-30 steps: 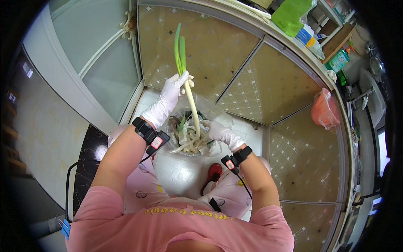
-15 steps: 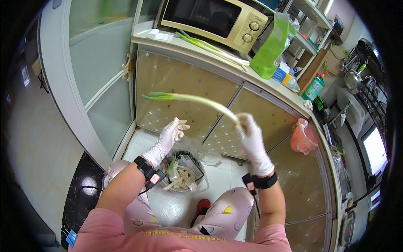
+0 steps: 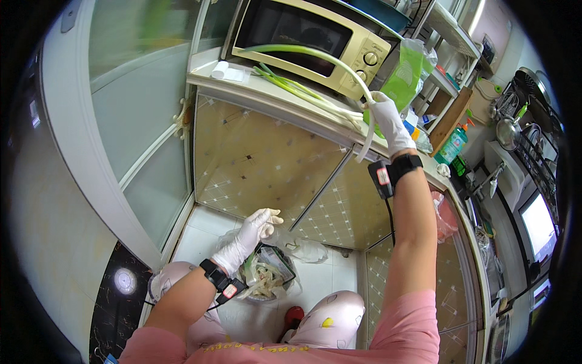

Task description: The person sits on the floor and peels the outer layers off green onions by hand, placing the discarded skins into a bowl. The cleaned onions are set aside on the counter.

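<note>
My right hand [image 3: 388, 120], in a white glove, is closed round a long scallion [image 3: 330, 59] near its white end. The scallion arches to the left in front of the microwave, and its white end hangs below my fingers at the counter edge. Several more scallions [image 3: 303, 94] lie on the counter, just left of that hand. My left hand [image 3: 254, 229], also gloved, hangs low with loosely bent fingers and nothing in it. Beneath it on the floor is a bin [image 3: 297, 284] lined with a clear bag and holding pale peelings [image 3: 265, 276].
A cream microwave [image 3: 359, 51] stands at the back of the counter [image 3: 212, 84]. Green packaging [image 3: 403, 82] and a bottle of green liquid [image 3: 451, 145] are to the right. A red plastic bag [image 3: 444, 217] hangs at the cabinet front. A glass door [image 3: 142, 115] borders the left.
My right hand has risen with the scallion from in front of the cabinet to counter height. My left hand has dropped slightly and moved a little right.
</note>
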### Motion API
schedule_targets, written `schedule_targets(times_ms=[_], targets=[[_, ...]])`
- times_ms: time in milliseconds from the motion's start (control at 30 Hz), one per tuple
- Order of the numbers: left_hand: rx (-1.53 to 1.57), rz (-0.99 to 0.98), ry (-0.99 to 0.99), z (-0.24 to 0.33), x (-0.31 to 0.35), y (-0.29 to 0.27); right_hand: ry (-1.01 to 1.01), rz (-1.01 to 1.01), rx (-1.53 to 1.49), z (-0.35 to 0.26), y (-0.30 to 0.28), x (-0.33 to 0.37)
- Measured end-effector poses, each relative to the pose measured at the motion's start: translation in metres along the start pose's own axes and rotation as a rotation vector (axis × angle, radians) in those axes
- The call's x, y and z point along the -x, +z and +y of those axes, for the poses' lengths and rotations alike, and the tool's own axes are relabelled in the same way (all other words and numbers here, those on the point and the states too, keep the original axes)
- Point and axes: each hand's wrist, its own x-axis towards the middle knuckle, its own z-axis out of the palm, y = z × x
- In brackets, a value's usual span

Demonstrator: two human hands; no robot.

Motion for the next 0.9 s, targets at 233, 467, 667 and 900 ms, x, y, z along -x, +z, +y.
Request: schedule_targets(times_ms=[233,467,667,900], targets=[[0.074,0.0,-0.023,0.004,-0.005,0.003,-0.042,-0.041,0.347,0.046,0.021,-0.071],[0.053,-0.036,-0.01,0.0,-0.011,0.007,-0.097,-0.135,0.239,0.053,0.007,-0.06],[0.01,-0.028,-0.02,-0.002,-0.014,0.004,-0.098,-0.088,0.058,0.019,-0.036,0.004],[-0.133,-0.037,0.077,-0.003,-0.019,0.001,-0.249,-0.139,-0.209,0.022,0.0,0.131]])
